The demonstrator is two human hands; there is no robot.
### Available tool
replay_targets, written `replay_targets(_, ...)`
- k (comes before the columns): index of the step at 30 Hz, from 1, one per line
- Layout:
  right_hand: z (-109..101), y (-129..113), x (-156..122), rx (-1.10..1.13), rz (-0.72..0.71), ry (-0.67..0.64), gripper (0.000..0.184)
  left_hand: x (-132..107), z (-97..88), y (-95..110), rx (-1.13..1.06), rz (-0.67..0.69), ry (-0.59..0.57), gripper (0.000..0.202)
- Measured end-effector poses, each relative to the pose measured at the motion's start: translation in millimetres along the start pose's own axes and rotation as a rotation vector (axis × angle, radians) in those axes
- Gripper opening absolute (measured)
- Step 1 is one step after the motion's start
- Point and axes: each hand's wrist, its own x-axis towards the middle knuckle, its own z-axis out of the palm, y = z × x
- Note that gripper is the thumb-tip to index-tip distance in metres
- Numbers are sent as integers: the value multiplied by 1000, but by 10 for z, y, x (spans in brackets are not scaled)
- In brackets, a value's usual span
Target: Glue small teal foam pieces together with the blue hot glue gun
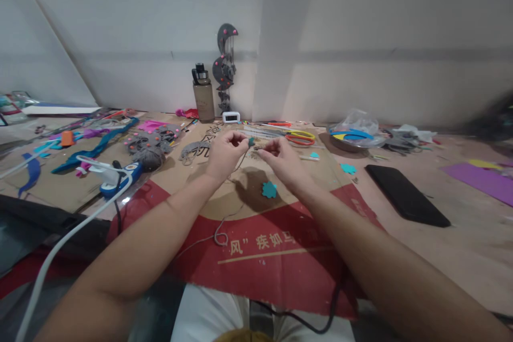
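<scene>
Above the cardboard, my left hand pinches a small dark teal piece between thumb and fingertips. A thin grey yarn hangs below that hand and trails in a loop over the red part of the cardboard. Close by on the right, my right hand has thumb and forefinger pressed together; what is between them is too small to make out. Below both hands lies a teal flower-shaped cutout. Another teal cutout rests farther right.
Scissors with yellow and orange handles lie behind my right hand. A black phone is on the right, and a bowl stands behind it. Left are grey yarn pieces and a power strip; a bottle stands behind.
</scene>
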Motion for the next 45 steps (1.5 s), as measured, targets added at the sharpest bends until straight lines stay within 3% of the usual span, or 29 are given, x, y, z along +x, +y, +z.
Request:
replay_targets(4, 216, -140, -72, 572, 156, -126, 47, -28, 5, -15, 137, 94, 28, 9)
replay_targets(8, 222, -207, -115, 716, 289, -163, 54, -21, 8, -26, 42, 58, -15, 10)
replay_targets(12, 177, -192, -130, 482, 251, -76, 48, -17, 34, -18, -132, -13, -74, 11)
replay_targets(16, 138, -145, -114, 163, 4, 24, 30, -13, 44, -24, -172, -65, -73, 12)
replay_targets(20, 89, -143, -88, 45, -135, 90, 10, -25, 40, -15, -206, -127, -95, 13)
replay_targets(27, 28, -162, -74, -18, -104, 114, 16, -62, 51, 42, -204, -173, -177, 14)
replay_targets(37, -20, -157, -60, -119, -114, 159, 18, -74, 41, 18, -64, -16, -188, 7)
replay_targets(45, -41, -152, -57, -151, -121, 129, 20, -79, 19, 33, -7, 35, -227, 6)
